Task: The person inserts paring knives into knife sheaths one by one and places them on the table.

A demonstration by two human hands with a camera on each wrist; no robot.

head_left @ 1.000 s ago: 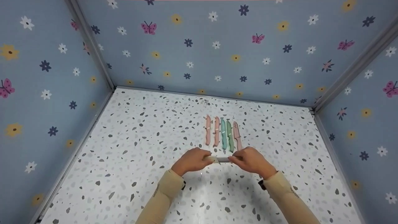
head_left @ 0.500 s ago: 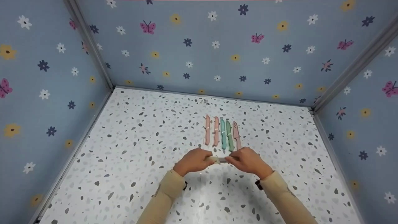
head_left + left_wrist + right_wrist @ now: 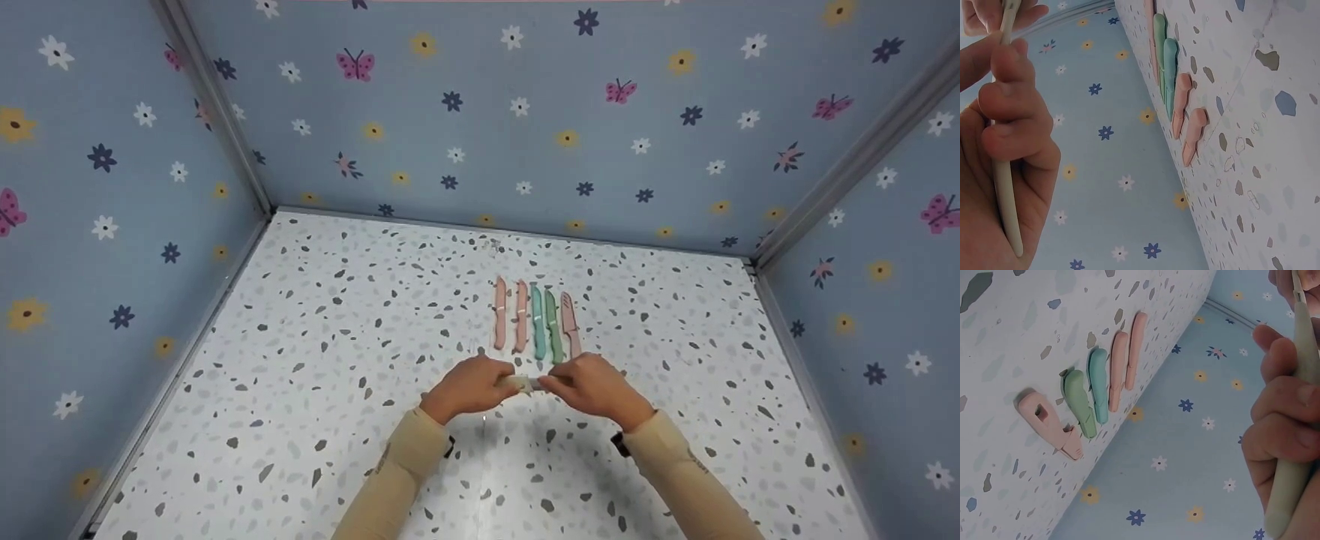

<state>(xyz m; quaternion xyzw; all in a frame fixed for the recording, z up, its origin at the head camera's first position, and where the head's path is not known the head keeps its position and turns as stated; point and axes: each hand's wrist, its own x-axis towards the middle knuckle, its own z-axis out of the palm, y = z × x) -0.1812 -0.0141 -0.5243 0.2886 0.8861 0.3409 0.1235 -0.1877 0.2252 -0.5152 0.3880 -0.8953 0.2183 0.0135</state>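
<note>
My left hand (image 3: 471,384) and right hand (image 3: 598,385) face each other low over the table, both gripping one pale knife held level. Fingers of the left hand curl round its cream sheath (image 3: 1008,202), whose rounded end lies against the palm. The right hand grips the pale green handle (image 3: 1292,489). Between the hands, a short grey length of blade (image 3: 535,384) shows. Just beyond them lies a row of knives: two pink knives (image 3: 500,315) at the left, a teal knife (image 3: 538,322), a green knife (image 3: 553,324), and a wider pink knife (image 3: 569,319) with slots.
The white speckled table (image 3: 337,315) reaches to blue flowered panels (image 3: 487,90) at the back and both sides. Grey metal posts (image 3: 217,112) stand in the corners. The right hand overlaps the near end of the wider pink knife in the head view.
The right hand has moved left toward the left hand, and the visible grey length of blade between them has shortened. The row of knives stays put.
</note>
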